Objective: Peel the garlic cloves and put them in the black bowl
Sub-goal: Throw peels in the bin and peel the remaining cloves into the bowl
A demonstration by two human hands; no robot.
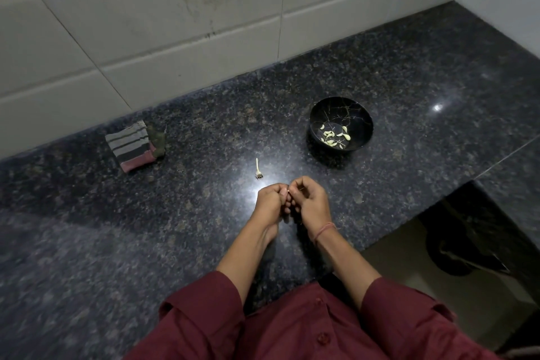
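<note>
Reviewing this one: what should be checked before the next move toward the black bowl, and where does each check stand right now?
1. Grip: left hand and right hand both pinch a tiny pale garlic clove between fingertips: ok.
2. Skin fully off: hidden by fingers, cannot tell.
3. Target: black bowl upright, open, peeled cloves inside: ok.
4. Path: bowl ahead-right of the hands, nothing lying between: ok.
5. Waste: bare stalk on the countertop, outside the bowl: ok.
</note>
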